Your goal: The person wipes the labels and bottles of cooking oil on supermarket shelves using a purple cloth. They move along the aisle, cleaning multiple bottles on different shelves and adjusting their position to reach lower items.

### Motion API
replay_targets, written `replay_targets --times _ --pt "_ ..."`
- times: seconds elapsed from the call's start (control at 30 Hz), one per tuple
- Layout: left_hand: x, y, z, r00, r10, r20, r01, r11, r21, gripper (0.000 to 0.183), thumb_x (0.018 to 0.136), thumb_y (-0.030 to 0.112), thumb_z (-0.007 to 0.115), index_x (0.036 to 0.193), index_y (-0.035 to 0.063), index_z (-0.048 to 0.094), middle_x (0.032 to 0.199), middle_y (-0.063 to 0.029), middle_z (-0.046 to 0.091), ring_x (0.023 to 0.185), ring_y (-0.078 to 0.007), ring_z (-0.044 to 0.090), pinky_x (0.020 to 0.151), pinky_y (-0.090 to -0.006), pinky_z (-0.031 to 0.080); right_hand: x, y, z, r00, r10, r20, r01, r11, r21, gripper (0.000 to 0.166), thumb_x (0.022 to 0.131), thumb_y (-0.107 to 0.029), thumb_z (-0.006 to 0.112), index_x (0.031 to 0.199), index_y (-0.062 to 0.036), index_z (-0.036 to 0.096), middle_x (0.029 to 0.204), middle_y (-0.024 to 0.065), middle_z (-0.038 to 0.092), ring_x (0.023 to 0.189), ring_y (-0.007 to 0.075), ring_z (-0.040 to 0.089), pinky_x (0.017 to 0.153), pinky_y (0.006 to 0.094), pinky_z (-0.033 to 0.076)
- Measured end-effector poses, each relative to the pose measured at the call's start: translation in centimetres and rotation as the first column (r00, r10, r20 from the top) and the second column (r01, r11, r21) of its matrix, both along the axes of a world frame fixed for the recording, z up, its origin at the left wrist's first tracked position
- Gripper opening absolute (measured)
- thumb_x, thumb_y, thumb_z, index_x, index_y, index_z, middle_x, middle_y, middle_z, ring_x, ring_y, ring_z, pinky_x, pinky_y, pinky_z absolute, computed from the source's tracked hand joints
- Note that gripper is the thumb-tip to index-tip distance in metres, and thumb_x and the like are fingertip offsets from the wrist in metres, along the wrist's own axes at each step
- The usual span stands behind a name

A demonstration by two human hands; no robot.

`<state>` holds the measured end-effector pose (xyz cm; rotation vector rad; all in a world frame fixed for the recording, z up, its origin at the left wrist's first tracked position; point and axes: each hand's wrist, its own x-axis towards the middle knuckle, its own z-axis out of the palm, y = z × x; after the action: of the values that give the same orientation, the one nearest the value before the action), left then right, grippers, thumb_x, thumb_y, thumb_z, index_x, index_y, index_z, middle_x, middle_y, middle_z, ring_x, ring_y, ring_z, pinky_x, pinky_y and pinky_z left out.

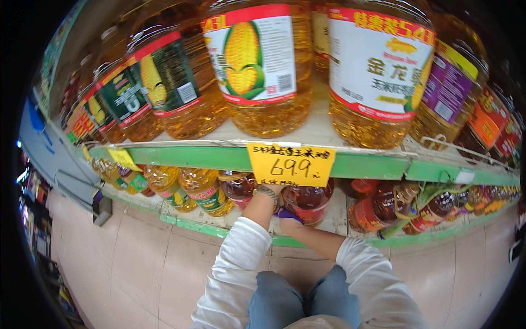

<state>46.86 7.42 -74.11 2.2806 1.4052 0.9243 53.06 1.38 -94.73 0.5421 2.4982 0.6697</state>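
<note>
Both my forearms reach into the lower shelf. My left hand (pixel 269 192) is mostly hidden behind a yellow price card (pixel 291 164); its wrist wears a metal-coloured bracelet. Beside it, my right hand (pixel 289 220), with a purple band at its base, is close against a dark-red oil bottle (pixel 308 205). The fingers of both hands are out of sight, so what they grip cannot be told. Another dark bottle (pixel 238 187) stands just left of my left hand, next to yellow oil bottles (pixel 209 197).
Large cooking-oil bottles (pixel 263 119) line the upper shelf, whose green edge (pixel 370 165) runs above my wrists. To the right, bottles (pixel 370 209) lean on the lower shelf near a green strap (pixel 421 203). A grey panel (pixel 49 144) stands at left, above the tiled floor (pixel 135 255).
</note>
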Motion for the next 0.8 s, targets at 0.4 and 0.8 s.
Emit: replay_targets --times 0.4,0.8 --pt "4.8 -8.9 5.1 0.984 0.13 -0.121 -0.118 0.988 0.101 0.032 0.078 0.018 0.06 0.108 0.007 0.056 0.114 -0.0143 0.052 0.109 -0.03 0.046 0.093 -0.0407 0.037 26.1 -15.9 19.2 0.148 -0.617 -0.773 0.24 0.78 -0.577 0.04 0.065 0.008 0.051 0.101 -0.0071 0.064 0.106 0.0069 0.063 0.1 0.0254 0.057 0.092 0.0355 0.04" --pt "23.0 -12.8 3.2 0.84 -0.487 -0.24 0.54 0.796 0.273 0.031 0.079 0.021 0.06 0.107 0.0073 0.057 0.087 -0.0056 0.059 0.096 -0.0209 0.055 0.089 -0.0346 0.043 32.7 -21.6 22.8 -0.802 -0.173 -0.572 0.33 0.669 -0.666 0.025 0.079 0.01 0.043 0.089 0.0015 0.065 0.094 0.0081 0.065 0.087 0.0151 0.057 0.075 0.0231 0.041"
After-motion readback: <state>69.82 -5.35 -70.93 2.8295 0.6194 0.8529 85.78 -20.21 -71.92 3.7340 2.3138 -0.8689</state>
